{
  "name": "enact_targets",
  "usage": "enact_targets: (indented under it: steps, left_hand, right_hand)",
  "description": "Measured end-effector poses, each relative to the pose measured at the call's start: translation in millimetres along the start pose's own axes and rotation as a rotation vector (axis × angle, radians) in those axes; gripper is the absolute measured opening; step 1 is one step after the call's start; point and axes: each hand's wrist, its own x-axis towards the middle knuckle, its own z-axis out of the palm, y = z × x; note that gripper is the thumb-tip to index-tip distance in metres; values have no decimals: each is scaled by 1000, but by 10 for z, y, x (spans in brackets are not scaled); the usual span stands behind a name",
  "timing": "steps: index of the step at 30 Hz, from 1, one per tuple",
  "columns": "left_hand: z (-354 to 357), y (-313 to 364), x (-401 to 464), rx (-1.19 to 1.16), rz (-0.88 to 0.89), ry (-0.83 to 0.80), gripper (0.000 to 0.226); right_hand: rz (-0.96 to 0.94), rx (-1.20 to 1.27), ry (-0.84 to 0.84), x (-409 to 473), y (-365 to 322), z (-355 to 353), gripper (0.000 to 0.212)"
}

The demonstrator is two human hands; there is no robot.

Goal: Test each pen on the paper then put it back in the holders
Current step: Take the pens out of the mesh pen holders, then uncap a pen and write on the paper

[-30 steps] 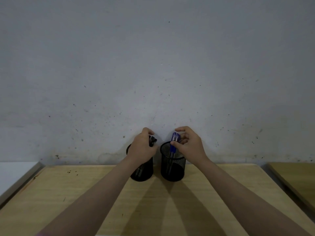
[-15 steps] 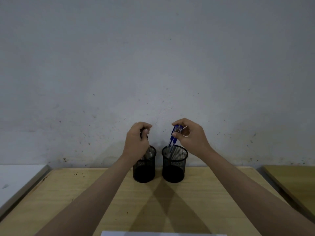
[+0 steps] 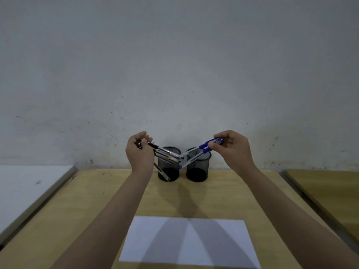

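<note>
Two black mesh holders stand side by side at the far edge of the wooden table, the left holder (image 3: pixel 168 171) and the right holder (image 3: pixel 198 169). My left hand (image 3: pixel 139 152) grips a bunch of black-capped clear pens (image 3: pixel 167 154), their tips pointing right over the left holder. My right hand (image 3: pixel 233 148) grips a bunch of blue-capped clear pens (image 3: pixel 202 150), tips pointing left and down over the right holder. A white sheet of paper (image 3: pixel 189 241) lies near the front of the table.
The wooden table (image 3: pixel 93 210) ends against a grey, speckled wall. A white surface (image 3: pixel 23 189) adjoins it on the left. Another wooden table (image 3: pixel 334 189) stands to the right across a narrow gap.
Both hands have lifted their bunches of pens up and out of the holders and tilted them sideways. The view has tipped down, bringing the paper into sight.
</note>
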Motion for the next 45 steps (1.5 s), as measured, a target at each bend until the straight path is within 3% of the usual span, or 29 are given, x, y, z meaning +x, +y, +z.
enact_targets:
  steps: [8, 12, 15, 19, 24, 31, 38, 45]
  left_hand:
    - [-320, -666, -251, 140, -193, 124, 16]
    - [-325, -791, -243, 183, -251, 121, 22]
    - [-375, -887, -212, 352, -279, 74, 28]
    - [-480, -950, -163, 583, -236, -93, 9]
    - [-574, -906, -145, 792, -102, -380, 17]
    - [-834, -601, -162, 834, -34, -600, 39]
    - [-1490, -180, -505, 825, 47, -900, 39]
    - [-1999, -224, -716, 897, 146, -1032, 57]
  right_hand:
    - [303, -98, 2, -502, 615, 116, 25]
    - [444, -119, 4, -550, 866, 198, 24]
    - [469, -238, -52, -559, 955, 252, 23]
    - [460, -331, -136, -578, 1033, 284, 18]
    - [387, -435, -203, -587, 1000, 339, 17]
    - [219, -481, -221, -706, 747, 454, 9]
    - [111, -404, -470, -929, 549, 780, 7]
    - [89, -411, -598, -1110, 496, 941, 6]
